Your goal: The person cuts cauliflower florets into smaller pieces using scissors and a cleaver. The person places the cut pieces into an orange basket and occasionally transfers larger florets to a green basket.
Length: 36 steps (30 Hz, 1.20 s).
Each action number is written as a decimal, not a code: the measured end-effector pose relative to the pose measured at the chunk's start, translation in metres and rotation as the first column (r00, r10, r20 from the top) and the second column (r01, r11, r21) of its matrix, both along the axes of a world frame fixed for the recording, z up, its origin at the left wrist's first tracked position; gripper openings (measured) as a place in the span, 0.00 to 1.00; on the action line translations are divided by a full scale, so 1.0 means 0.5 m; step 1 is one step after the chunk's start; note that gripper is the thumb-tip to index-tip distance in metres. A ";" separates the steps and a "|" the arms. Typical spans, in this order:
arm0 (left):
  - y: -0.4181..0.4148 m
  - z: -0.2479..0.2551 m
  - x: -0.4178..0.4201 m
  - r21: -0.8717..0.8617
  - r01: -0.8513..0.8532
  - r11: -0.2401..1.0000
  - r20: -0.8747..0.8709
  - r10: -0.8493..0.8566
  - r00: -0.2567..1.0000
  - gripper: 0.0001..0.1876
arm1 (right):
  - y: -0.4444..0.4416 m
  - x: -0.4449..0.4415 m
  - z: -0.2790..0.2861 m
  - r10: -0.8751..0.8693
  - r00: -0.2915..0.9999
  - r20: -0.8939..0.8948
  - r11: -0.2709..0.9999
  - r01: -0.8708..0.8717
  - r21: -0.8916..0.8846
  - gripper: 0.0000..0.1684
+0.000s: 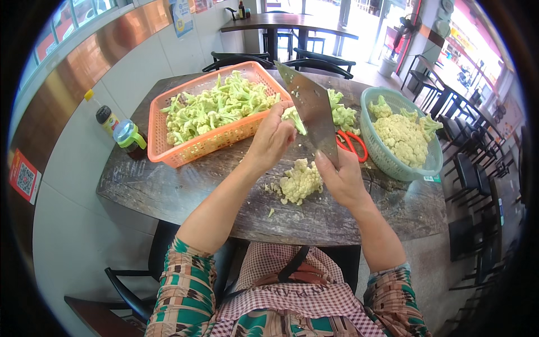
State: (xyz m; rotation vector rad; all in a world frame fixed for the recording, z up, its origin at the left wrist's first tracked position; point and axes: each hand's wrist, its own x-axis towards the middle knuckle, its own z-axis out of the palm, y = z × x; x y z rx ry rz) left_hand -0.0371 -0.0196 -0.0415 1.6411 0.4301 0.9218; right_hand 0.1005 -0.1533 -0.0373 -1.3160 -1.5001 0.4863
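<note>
My right hand (343, 177) grips a kitchen cleaver (311, 109), its wide blade raised and slanting up to the left, with bits of cauliflower stuck to it. In my left hand (273, 137) is a cauliflower floret (293, 119), held close beside the blade, which hides part of what lies behind. Below the hands a cauliflower piece (300, 182) rests on the dark wooden table (202, 189) among crumbs. An orange plastic basket (210, 145) full of cut florets (219, 105) stands left of my left hand. Past the cleaver lie red-handled scissors (358, 147) and cauliflower stalks (343, 113).
At the right a pale green colander (379, 158) holds a large cauliflower head (402, 139). A sauce bottle (105, 118) and a lidded condiment jar (128, 137) stand by the left wall. Black chairs (240, 59) line the table's far side; another table (290, 21) is beyond.
</note>
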 end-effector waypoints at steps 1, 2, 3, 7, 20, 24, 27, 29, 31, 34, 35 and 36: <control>0.001 -0.002 0.000 0.001 0.007 1.000 -0.008 -0.007 1.000 0.21 | 0.000 -0.001 0.000 -0.014 1.000 0.024 1.000 0.014 0.019 0.26; 0.001 -0.002 0.001 0.000 0.012 1.000 -0.016 -0.012 1.000 0.21 | 0.000 -0.001 0.000 -0.029 0.998 0.047 0.999 0.027 0.038 0.26; 0.001 -0.002 0.001 0.001 0.015 1.000 -0.023 -0.015 1.000 0.20 | 0.000 -0.001 0.000 -0.036 0.998 0.050 0.998 0.034 0.046 0.26; -0.006 0.000 0.014 0.044 0.049 0.998 -0.008 -0.048 0.999 0.17 | 0.008 -0.002 -0.009 -0.056 0.998 0.039 0.996 0.053 0.070 0.26; -0.048 -0.018 0.041 0.133 -0.079 0.988 0.049 0.073 0.996 0.18 | 0.016 -0.006 -0.013 -0.095 0.983 -0.159 0.995 0.090 -0.038 0.25; -0.066 -0.013 0.064 0.055 -0.072 0.996 0.022 0.071 0.997 0.18 | 0.006 0.001 -0.010 -0.147 0.974 -0.173 0.988 0.136 -0.075 0.24; -0.040 -0.026 0.060 -0.084 0.011 0.996 -0.035 -0.014 0.999 0.17 | 0.014 0.017 -0.012 -0.109 0.980 -0.165 0.989 0.123 0.080 0.23; -0.045 -0.006 0.044 -0.128 0.011 0.992 0.031 -0.007 1.000 0.15 | 0.017 0.016 0.002 -0.007 0.970 -0.242 0.999 0.018 0.042 0.15; -0.038 0.018 0.018 -0.078 0.031 0.997 -0.117 -0.040 0.992 0.18 | 0.020 0.026 0.004 0.119 0.866 -0.485 0.984 -0.168 -0.058 0.10; -0.017 0.031 -0.001 -0.281 0.230 0.932 -0.092 -0.265 0.960 0.22 | 0.027 0.056 -0.011 0.134 0.705 -0.696 0.950 -0.292 -0.113 0.09; -0.017 0.036 -0.001 -0.343 0.257 0.903 -0.042 -0.288 0.957 0.23 | 0.024 0.064 -0.008 0.136 0.661 -0.738 0.944 -0.313 -0.106 0.09; -0.019 0.038 0.002 -0.407 0.281 0.869 0.012 -0.303 0.953 0.24 | 0.019 0.072 -0.005 0.161 0.618 -0.770 0.935 -0.344 -0.081 0.10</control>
